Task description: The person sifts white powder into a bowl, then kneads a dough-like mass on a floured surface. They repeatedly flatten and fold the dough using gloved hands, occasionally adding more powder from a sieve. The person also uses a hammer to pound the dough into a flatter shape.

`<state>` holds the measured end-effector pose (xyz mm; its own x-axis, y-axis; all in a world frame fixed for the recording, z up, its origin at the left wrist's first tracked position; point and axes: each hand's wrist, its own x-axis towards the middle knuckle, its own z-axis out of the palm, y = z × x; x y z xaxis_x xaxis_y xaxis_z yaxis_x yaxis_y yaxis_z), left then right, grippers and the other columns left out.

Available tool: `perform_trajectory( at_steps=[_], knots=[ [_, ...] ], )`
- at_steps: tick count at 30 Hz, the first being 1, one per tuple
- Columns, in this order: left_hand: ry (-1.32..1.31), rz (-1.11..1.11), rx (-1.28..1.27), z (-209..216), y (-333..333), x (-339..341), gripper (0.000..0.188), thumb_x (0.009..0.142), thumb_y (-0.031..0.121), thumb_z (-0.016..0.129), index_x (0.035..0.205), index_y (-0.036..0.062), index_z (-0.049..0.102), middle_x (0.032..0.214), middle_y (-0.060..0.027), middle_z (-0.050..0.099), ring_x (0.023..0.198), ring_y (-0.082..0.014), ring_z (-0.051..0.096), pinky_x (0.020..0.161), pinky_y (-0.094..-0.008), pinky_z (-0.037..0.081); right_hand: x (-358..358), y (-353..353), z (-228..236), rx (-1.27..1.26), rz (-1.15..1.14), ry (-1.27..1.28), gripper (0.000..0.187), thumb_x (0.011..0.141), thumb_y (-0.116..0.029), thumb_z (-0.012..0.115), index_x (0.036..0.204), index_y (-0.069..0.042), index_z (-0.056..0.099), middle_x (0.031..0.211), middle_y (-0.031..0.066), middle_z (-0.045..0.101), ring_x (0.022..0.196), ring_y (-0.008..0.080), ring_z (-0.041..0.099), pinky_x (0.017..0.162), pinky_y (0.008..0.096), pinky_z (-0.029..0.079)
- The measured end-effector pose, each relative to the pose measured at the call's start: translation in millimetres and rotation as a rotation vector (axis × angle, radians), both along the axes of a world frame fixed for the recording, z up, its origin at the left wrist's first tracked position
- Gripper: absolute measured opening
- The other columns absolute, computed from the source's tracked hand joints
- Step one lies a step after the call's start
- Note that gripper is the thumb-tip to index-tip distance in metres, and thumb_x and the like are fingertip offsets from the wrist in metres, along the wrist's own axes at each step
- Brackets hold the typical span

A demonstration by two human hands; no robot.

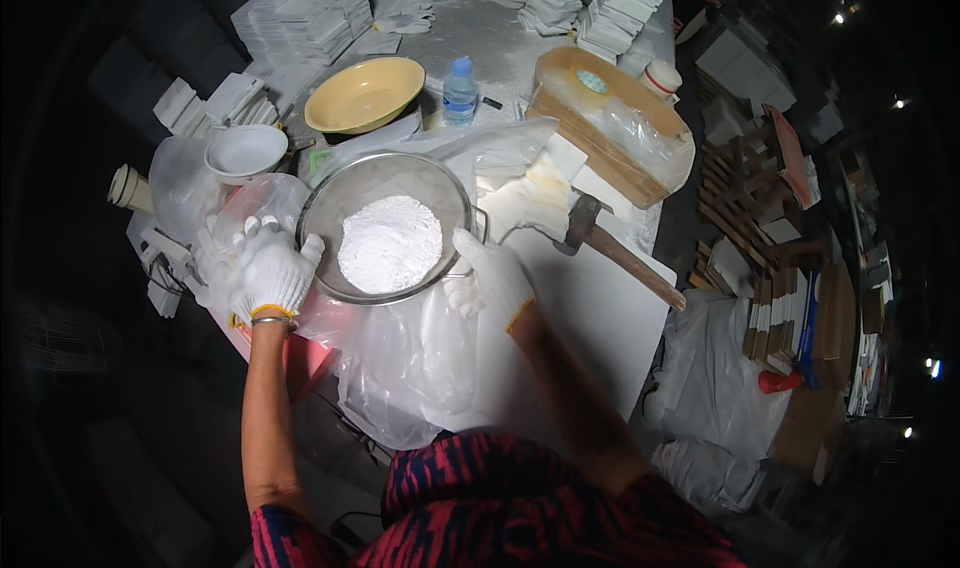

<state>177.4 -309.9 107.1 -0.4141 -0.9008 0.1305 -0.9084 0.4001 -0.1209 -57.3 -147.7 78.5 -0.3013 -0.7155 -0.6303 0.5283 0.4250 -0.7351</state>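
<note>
A round metal sieve (452,183) with a heap of white powder (390,243) in it is in front of me, above a clear plastic bag (405,378). My right hand (497,280), in a white glove, grips the sieve's right edge at the wire handle, thumb above and fingers lower down. My left hand (275,266), also gloved, is at the sieve's left rim. Its fingers are apart and its thumb lies close to the rim; whether they touch I cannot tell. Crumpled plastic lies around and beneath the left hand.
Right of the sieve, a wooden-handled hammer (630,263) lies on a white board (570,338). Beyond are a yellow basin (365,93), a white bowl (247,153), a water bottle (460,93) and a cardboard box (580,123). Stacks of white pieces (305,18) stand at the back.
</note>
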Motion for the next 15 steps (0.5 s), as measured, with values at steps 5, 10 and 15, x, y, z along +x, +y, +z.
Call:
perform_trajectory(
  at_steps=[5, 10, 15],
  knots=[
    [-0.061, 0.11, -0.021, -13.4, -13.4, -10.3, 0.048, 0.08, 0.046, 0.068, 0.102, 0.0043, 0.077, 0.121, -0.0162, 0.068, 0.122, -0.0365, 0.055, 0.107, -0.0511, 0.038, 7.5, 4.7, -10.7, 0.031, -0.034, 0.079, 0.051, 0.101, -0.052, 0.058, 0.103, -0.001, 0.06, 0.067, 0.0135, 0.062, 0.043, 0.0218, 0.056, 0.037, 0.0317, 0.046],
    [0.343, 0.054, 0.051, -27.2, -24.9, 9.5, 0.037, 0.075, 0.034, 0.071, 0.088, -0.0006, 0.075, 0.101, -0.0242, 0.068, 0.108, -0.0431, 0.059, 0.101, -0.0519, 0.043, 17.0, 8.2, -25.8, -0.039, -0.221, 0.025, 0.06, 0.1, -0.056, 0.057, 0.118, 0.001, 0.063, 0.071, 0.0127, 0.065, 0.045, 0.0219, 0.059, 0.038, 0.0326, 0.048],
    [0.522, 0.108, 0.092, -36.4, -34.1, 20.3, 0.028, 0.07, 0.023, 0.072, 0.072, -0.004, 0.067, 0.087, -0.0291, 0.065, 0.093, -0.0462, 0.061, 0.093, -0.0499, 0.049, 26.7, -12.1, -50.6, -0.083, -0.266, -0.031, 0.045, 0.106, -0.049, 0.052, 0.122, -0.009, 0.065, 0.071, 0.0093, 0.065, 0.044, 0.018, 0.055, 0.038, 0.0299, 0.045]
  ],
)
